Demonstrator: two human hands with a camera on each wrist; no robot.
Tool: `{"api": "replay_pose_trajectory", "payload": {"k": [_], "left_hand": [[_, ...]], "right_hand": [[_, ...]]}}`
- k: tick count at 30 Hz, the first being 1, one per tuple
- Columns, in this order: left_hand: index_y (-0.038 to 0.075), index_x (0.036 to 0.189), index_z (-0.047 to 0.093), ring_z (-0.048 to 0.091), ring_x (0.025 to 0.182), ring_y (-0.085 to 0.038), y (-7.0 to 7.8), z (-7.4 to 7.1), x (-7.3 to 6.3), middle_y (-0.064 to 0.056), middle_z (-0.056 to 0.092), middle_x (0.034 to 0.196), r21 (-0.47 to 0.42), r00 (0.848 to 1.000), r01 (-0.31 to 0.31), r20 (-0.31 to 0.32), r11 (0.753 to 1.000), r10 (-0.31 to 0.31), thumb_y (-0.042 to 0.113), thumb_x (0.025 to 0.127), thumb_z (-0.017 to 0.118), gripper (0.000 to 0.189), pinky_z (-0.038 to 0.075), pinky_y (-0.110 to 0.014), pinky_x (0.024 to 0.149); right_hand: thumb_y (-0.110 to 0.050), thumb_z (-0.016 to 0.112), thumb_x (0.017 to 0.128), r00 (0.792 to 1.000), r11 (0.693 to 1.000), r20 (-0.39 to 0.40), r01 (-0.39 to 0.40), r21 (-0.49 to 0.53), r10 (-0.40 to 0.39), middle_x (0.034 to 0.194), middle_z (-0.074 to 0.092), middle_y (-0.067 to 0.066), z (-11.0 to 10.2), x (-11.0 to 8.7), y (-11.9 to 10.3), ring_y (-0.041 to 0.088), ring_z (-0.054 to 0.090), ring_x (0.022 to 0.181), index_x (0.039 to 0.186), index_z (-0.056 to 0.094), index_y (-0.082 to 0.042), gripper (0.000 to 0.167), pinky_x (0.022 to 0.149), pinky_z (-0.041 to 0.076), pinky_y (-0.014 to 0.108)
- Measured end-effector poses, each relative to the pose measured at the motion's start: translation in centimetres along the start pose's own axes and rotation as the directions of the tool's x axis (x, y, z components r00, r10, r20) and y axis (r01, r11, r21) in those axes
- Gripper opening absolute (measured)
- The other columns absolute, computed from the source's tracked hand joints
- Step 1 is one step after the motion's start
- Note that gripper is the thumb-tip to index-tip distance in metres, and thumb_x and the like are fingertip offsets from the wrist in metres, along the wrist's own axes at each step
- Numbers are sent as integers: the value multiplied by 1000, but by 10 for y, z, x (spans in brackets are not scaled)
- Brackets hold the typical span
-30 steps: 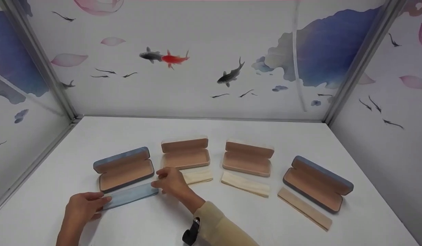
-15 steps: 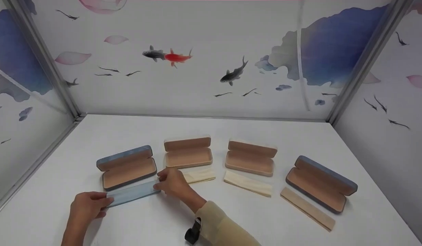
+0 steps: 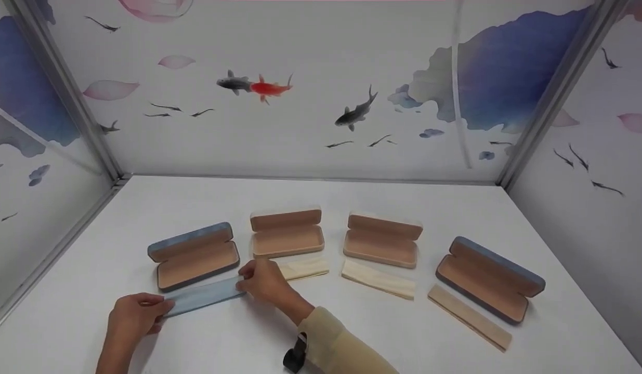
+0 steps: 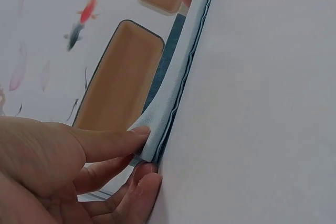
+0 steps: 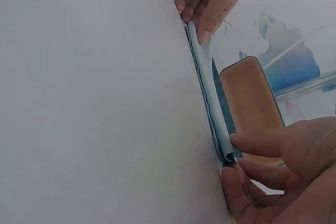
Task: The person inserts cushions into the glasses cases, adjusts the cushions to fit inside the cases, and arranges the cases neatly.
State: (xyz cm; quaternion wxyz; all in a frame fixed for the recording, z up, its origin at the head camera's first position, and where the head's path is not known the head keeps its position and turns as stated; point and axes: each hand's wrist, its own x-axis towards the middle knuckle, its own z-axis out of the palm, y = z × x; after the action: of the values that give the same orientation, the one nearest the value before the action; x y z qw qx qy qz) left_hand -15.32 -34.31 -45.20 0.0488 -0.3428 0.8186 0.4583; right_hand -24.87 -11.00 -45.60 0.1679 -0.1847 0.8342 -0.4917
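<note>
A folded blue cloth (image 3: 206,297) is stretched lengthwise between the two hands, in front of the leftmost glasses case (image 3: 196,267), which is blue outside and tan inside with its lid up. My left hand (image 3: 134,318) pinches the near-left end, thumb on top and fingers beneath, as the left wrist view shows. At the other end my right hand (image 3: 266,284) pinches the cloth the same way. Stacked layers show along the long edge of the cloth (image 5: 206,90) in the right wrist view. The fingers hide both ends.
Two pale cases (image 3: 288,241) (image 3: 380,248) and another blue case (image 3: 484,285) stand with lids up to the right. Cream folded cloths (image 3: 305,268) (image 3: 378,280) and a tan one (image 3: 469,318) lie before them. Printed walls (image 3: 279,135) enclose the white table.
The head view has shifted slightly, so everything on the table appears a little further right. Both hands still pinch the blue cloth's ends, with little visible movement.
</note>
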Motion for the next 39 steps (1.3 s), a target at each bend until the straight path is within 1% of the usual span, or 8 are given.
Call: {"api": "replay_pose_trajectory", "payload": {"k": [4, 11, 19, 21, 25, 29, 34, 39], "left_hand": [[-10, 125, 59, 64, 78, -18, -1, -1, 0, -20, 68, 103, -5, 1000, -5, 15, 1000, 5, 15, 94, 69, 41, 59, -27, 67], [-10, 129, 54, 64, 83, -17, -2, -9, 0, -17, 66, 104, -64, 996, -15, 91, 998, 20, 16, 94, 68, 46, 61, -29, 72], [-9, 131, 51, 66, 72, -12, 6, -9, -8, -8, 71, 93, -121, 995, -37, 84, 992, 47, 12, 93, 68, 47, 59, -27, 66], [-9, 133, 49, 68, 71, -12, 8, -9, -11, -11, 73, 95, -141, 995, -41, 82, 989, 52, 12, 93, 68, 49, 59, -27, 67], [-8, 137, 46, 70, 75, -12, 9, -9, -13, -18, 74, 106, -178, 995, -50, 78, 983, 65, 12, 94, 68, 53, 60, -27, 69], [-9, 141, 44, 71, 78, -9, 9, -12, -13, -18, 74, 111, -212, 991, -67, 95, 975, 89, 12, 93, 69, 57, 60, -27, 71], [-13, 144, 40, 70, 80, -6, 12, -19, -10, -22, 70, 118, -210, 987, -86, 115, 974, 112, 14, 94, 69, 64, 61, -27, 73], [-18, 142, 40, 70, 82, -7, 20, -26, -8, -25, 68, 119, -199, 981, -112, 132, 974, 140, 16, 94, 71, 67, 61, -27, 75]], "right_hand": [[-4, 75, 87, 1000, 1000, -7, 2, -17, -2, 85, 63, -1, 0, 0, 1, 9, 54, 76, 98, 73, -6, 11, 64, 46, 20], [-8, 75, 88, 1000, 1000, 1, 3, -5, -3, 84, 63, -2, -2, -1, 0, 9, 54, 74, 93, 73, -9, 5, 62, 46, 20], [-11, 74, 90, 1000, 998, 11, -6, 61, 6, 83, 63, -3, -6, -1, 0, 9, 56, 70, 93, 69, -12, 5, 62, 50, 21], [-11, 73, 91, 1000, 996, 6, -13, 84, 12, 84, 63, -2, -6, 0, 1, 9, 57, 71, 94, 67, -11, 7, 63, 52, 21], [-10, 74, 90, 1000, 990, -15, -22, 138, 25, 86, 64, 0, -8, 1, 2, 9, 59, 72, 95, 65, -10, 10, 62, 53, 22], [-6, 74, 88, 999, 974, -29, -23, 227, 31, 89, 68, 3, -9, 4, 1, 10, 63, 72, 99, 66, -7, 14, 64, 57, 25], [-1, 75, 86, 999, 945, -21, -23, 326, 31, 93, 72, 7, -12, 13, -5, 11, 68, 75, 108, 69, -3, 23, 73, 61, 30], [1, 75, 86, 999, 936, -23, -24, 351, 34, 92, 73, 8, -17, 21, -12, 10, 68, 75, 105, 72, -2, 20, 74, 62, 30]]}}
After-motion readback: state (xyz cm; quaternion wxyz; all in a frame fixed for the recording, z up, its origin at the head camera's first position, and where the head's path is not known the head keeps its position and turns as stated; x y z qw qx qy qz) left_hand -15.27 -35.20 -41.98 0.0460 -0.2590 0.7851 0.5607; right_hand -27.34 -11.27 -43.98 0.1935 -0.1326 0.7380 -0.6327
